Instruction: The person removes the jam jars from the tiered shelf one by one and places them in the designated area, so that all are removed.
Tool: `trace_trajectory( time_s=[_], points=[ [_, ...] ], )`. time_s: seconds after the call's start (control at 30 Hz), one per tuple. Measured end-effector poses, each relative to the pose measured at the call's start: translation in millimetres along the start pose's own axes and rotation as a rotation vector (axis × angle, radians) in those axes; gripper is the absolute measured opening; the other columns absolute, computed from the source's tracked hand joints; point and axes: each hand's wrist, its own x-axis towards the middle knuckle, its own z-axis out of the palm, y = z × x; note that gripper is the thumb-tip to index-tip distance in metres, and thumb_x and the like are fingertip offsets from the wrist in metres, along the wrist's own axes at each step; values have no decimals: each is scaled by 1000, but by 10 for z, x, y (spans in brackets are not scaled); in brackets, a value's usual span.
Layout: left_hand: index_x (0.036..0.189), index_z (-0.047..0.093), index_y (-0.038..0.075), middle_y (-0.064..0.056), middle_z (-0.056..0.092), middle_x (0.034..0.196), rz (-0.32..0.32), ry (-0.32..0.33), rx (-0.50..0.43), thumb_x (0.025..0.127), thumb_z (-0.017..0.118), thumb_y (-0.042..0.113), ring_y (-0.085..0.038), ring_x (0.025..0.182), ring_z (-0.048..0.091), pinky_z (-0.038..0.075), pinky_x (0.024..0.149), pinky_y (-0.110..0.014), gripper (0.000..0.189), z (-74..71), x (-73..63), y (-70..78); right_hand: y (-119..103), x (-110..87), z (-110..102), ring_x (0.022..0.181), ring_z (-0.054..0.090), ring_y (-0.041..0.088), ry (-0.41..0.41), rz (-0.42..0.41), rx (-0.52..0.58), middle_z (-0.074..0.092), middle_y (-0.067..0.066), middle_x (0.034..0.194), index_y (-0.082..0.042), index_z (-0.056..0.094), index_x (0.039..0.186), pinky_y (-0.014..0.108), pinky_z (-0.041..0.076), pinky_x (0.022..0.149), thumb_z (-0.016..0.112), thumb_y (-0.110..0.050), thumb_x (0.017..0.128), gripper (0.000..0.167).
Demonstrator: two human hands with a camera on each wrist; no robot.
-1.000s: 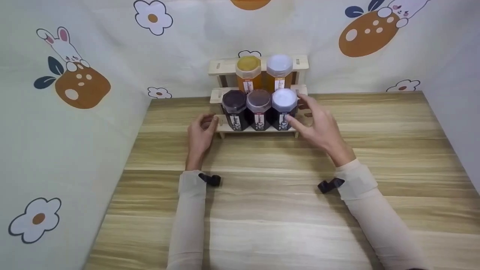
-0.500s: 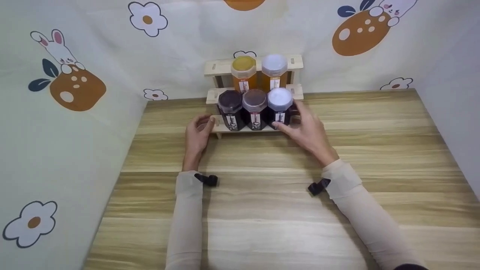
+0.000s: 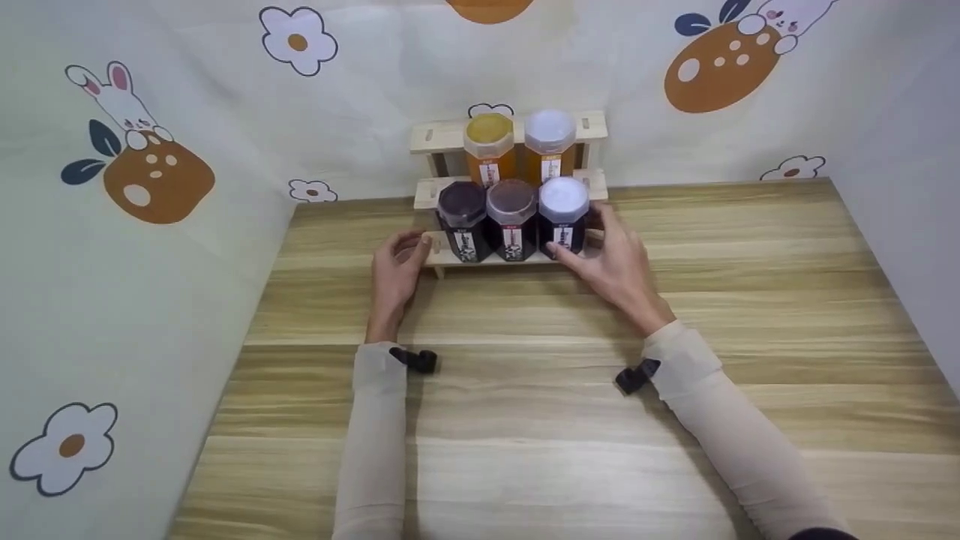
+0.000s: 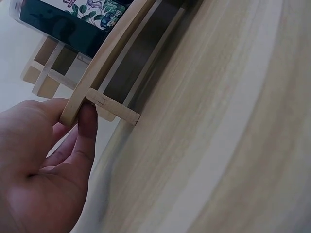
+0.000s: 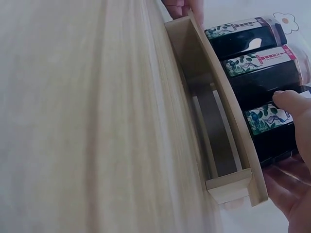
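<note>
White-lidded dark jar stands upright, long axis vertical, on the wooden rack, right end of the lowest shelf; right hand, the nearer, grips it from the right; left hand pinches the shelf's opposite end

Rack: matt wood. Jars: glossy, plastic-looking. Tabletop: smooth, wood-grained, faint sheen. Sleeves: matt cloth.

Dark jar | white-lidded, upright | front tier, right end | wooden rack (stepped, pale) beneath
</note>
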Motion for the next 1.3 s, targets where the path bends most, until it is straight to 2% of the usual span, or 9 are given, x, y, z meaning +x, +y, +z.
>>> trace_trajectory(
  time_s=[0.3,0.53,0.7,0.9,1.1,1.3],
  points=[
    [136,67,-7,-20,72,129,-35,6,-15,102,78,21,-28,120,69,58,110,-37,45,42,-7,3,61,-16,-47,123,73,36,25,15,59,67,21,146,-3,55,148,49,59,110,95,-53,81,92],
    [137,66,-7,-20,71,129,-33,-1,-1,102,77,20,-28,121,69,57,111,-35,45,58,1,-8,113,-40,-86,118,74,36,52,-29,40,69,22,142,-2,57,147,48,62,105,96,-50,80,91],
    [135,68,-7,-20,72,127,-3,4,11,102,77,21,-28,120,70,57,110,-37,44,36,0,-7,154,-75,-139,118,73,38,54,-51,27,69,23,139,-1,57,146,51,63,101,95,-45,82,87],
    [133,69,-8,-21,73,126,17,17,9,102,78,21,-27,118,70,58,108,-36,43,15,2,-15,231,-88,-254,122,70,39,74,-27,48,68,25,140,2,55,146,56,59,108,94,-38,83,84],
    [131,70,-6,-19,73,124,4,18,-7,102,78,20,-25,116,70,59,105,-33,40,1,-1,-41,350,-51,-380,123,67,40,120,9,76,66,26,141,5,53,147,58,56,111,93,-32,84,83],
    [135,68,-7,-22,72,129,-22,18,-15,102,79,23,-29,120,69,58,109,-36,46,7,10,-31,459,-9,-466,121,68,40,142,13,105,65,27,142,5,51,150,58,57,110,91,-29,85,83]
  ],
)
